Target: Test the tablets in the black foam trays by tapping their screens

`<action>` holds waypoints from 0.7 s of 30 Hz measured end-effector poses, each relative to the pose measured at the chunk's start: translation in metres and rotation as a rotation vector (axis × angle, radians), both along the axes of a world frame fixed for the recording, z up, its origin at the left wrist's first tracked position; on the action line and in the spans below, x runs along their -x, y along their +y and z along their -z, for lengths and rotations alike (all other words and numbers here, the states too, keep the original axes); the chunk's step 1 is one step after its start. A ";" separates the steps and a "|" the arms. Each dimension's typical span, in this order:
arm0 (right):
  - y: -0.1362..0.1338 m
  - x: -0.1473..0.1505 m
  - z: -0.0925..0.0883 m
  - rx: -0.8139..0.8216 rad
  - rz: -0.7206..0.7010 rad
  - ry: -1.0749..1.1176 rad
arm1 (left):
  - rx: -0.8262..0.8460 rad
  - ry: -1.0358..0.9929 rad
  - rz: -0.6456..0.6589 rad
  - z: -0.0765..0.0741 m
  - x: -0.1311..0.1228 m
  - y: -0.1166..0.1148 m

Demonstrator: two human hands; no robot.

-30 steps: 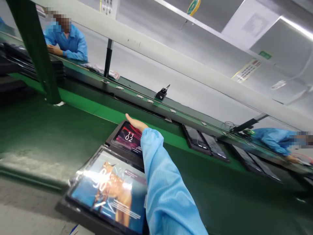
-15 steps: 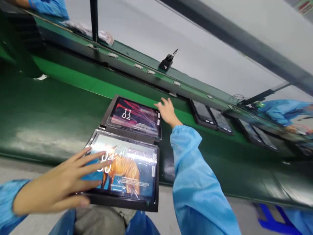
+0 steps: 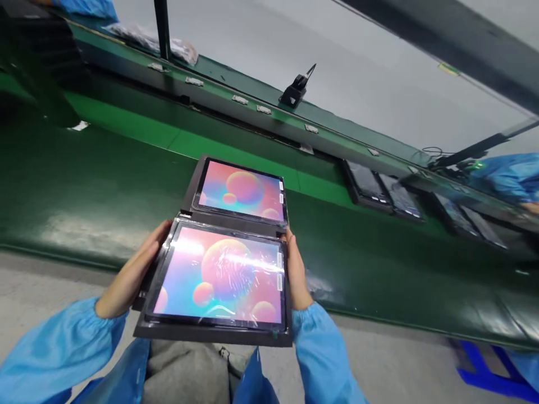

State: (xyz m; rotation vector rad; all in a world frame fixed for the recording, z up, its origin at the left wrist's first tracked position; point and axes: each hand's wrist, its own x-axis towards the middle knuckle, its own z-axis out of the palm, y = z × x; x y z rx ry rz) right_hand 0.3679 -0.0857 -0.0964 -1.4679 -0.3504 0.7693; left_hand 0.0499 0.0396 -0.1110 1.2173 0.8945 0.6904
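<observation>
A black double tray (image 3: 214, 335) carries two lit tablets, and its near end juts past the bench edge over my lap. The near tablet (image 3: 227, 269), under glossy clear film, shows pink and blue with round balls. Beyond it, the far tablet (image 3: 244, 189) has a similar picture. My left hand (image 3: 137, 269) grips the tray's left side, its fingers partly hidden beneath. On the opposite side, my right hand (image 3: 296, 269) is closed around the tray's right edge near the joint between the two halves. Small white labels line the right side of both tablets.
A green work surface (image 3: 105, 185) runs across, with a brighter green strip (image 3: 181, 143) behind. More trays with tablets (image 3: 365, 182) lie to the right. On the back ledge are a black device (image 3: 295, 91) and plastic bags (image 3: 147, 42). A blue stool (image 3: 494, 370) stands lower right; co-workers' blue sleeves show at the edges.
My left hand has gone from the near screen to the tray's left side. My right hand has come back from beyond the far tablet to the right edge. Both screens now show ball pictures.
</observation>
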 end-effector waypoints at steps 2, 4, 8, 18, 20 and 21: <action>-0.007 0.011 -0.002 -0.035 0.016 0.108 | 0.002 -0.037 -0.022 -0.005 -0.004 -0.018; -0.010 0.015 -0.006 -0.035 0.031 0.112 | -0.016 -0.044 -0.044 -0.010 -0.007 -0.029; -0.010 0.013 -0.004 -0.039 0.073 0.061 | -0.002 -0.056 -0.072 -0.016 -0.008 -0.034; -0.013 0.009 0.010 -0.160 0.107 0.033 | -0.098 0.152 0.200 -0.009 0.036 -0.047; -0.012 0.005 0.012 -0.172 0.111 0.046 | -0.113 0.141 0.204 -0.007 0.038 -0.042; -0.010 0.003 0.013 -0.175 0.110 0.054 | -0.111 0.101 0.189 -0.008 0.034 -0.035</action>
